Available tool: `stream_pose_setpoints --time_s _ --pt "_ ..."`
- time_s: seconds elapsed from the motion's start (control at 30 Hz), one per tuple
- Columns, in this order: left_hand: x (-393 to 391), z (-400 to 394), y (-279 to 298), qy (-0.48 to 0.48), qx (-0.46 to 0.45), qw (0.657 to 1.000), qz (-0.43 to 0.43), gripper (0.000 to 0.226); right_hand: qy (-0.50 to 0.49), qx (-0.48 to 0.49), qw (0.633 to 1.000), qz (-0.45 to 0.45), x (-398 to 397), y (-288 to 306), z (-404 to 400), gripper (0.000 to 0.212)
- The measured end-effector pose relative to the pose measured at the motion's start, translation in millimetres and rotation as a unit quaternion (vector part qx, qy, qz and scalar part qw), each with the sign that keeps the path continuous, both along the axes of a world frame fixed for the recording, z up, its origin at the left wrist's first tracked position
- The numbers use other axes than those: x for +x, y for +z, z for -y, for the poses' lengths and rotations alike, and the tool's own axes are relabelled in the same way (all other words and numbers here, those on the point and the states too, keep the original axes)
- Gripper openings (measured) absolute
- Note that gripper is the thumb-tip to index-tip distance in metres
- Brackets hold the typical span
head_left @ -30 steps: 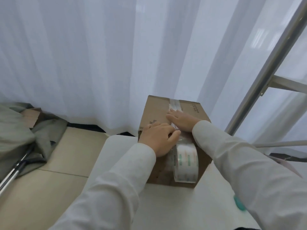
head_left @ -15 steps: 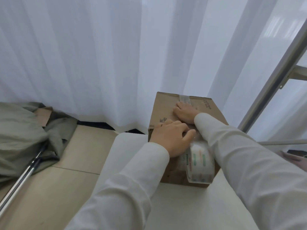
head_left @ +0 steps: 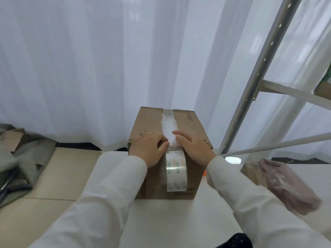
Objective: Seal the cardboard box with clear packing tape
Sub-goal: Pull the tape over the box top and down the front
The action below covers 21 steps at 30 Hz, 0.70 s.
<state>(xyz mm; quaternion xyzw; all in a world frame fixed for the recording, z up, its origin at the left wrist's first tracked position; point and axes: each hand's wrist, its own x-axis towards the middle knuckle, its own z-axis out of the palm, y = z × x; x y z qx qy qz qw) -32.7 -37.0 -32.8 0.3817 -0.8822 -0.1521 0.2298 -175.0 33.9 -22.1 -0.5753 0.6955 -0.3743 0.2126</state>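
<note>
A brown cardboard box (head_left: 189, 129) stands on a white table (head_left: 161, 221). A strip of clear packing tape (head_left: 168, 122) runs along the top seam from the far edge to the near edge. The tape roll (head_left: 176, 173) hangs down the box's front face, still joined to the strip. My left hand (head_left: 148, 151) rests on the near top edge with fingers curled, its thumb pressing the tape where it bends over the edge. My right hand (head_left: 194, 146) lies flat on the box top just right of the tape, fingertips touching the strip.
White curtains (head_left: 89, 68) hang close behind the box. A metal shelf frame (head_left: 250, 97) slants up at the right. A pinkish plastic bag (head_left: 286, 187) lies on the table's right side. Grey cloth (head_left: 21, 158) is piled on the tiled floor at left.
My right hand has slid back along the tape from the far part of the box top to near the front edge. My left hand stays at the near edge by the roll.
</note>
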Motion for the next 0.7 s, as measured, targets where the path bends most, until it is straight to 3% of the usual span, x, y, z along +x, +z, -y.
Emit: stream_pose_setpoints --time_s 0.07,0.1,0.23,0.33,0.43,0.5,0.7 --pt "-2.9 -1.2 -0.4 0.014 -0.005 1.000 -0.013 0.027 -0.098 -0.083 0.992 -0.016 4.0 -5.6 -10.6 0.022" --pt "-4.3 -0.5 -0.6 0.019 -0.001 1.000 -0.022 0.028 -0.126 -0.088 0.988 -0.028 4.9 -5.4 -15.4 0.026" --pt "-8.8 5.2 -2.9 0.039 0.006 0.998 -0.051 0.033 -0.091 0.108 0.990 0.006 7.7 -1.9 -26.2 0.057" --pt "-11.9 6.5 -3.7 0.044 -0.012 0.997 -0.056 0.033 -0.081 0.180 0.955 0.219 13.7 -5.6 -25.8 0.047" --pt "-13.3 8.0 -2.1 0.042 -0.021 0.997 -0.058 0.033 0.025 0.202 0.884 0.422 19.0 -5.8 -25.9 0.033" --pt "-13.6 9.8 -0.8 0.042 -0.017 0.998 -0.052 0.034 0.055 0.213 0.862 0.457 26.7 -11.2 -25.5 0.037" --pt "-15.2 11.7 -0.6 0.032 -0.032 0.999 -0.027 0.034 -0.026 0.158 0.819 0.550 37.9 -27.9 -15.0 0.036"
